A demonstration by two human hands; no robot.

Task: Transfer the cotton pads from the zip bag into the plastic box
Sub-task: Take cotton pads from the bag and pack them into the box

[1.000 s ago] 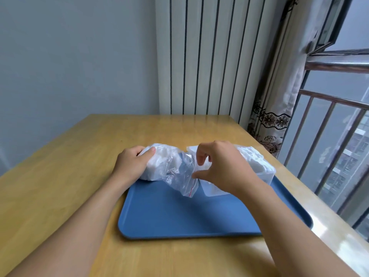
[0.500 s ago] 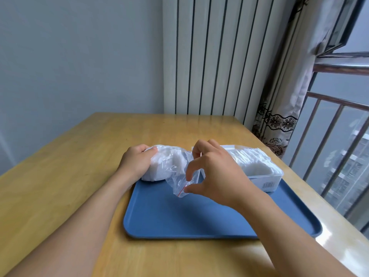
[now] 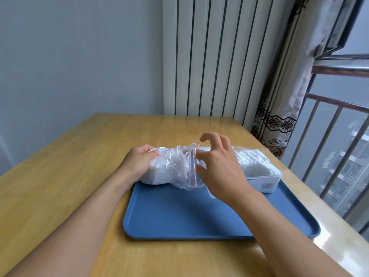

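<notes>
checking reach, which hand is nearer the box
Right. The right hand is at the bag mouth, directly in front of the box. The left hand grips the bag's far end, away from the box.

I saw the tray (image 3: 179,216) lying on the table (image 3: 60,176), toward its right side and near my edge. The plastic box (image 3: 265,183) stood on the tray's far right part, with cotton pads (image 3: 251,158) inside it. The zip bag (image 3: 169,168) lay on its side to the left of the box, over the tray's far left corner, its mouth turned toward the box. My left hand (image 3: 137,164) was at the bag's left end, touching it; my right hand (image 3: 217,166) was at the bag's mouth, between bag and box. Behind the table stood a radiator (image 3: 215,56), a curtain (image 3: 283,96) to its right, and a railing (image 3: 339,136) right of the table.
</notes>
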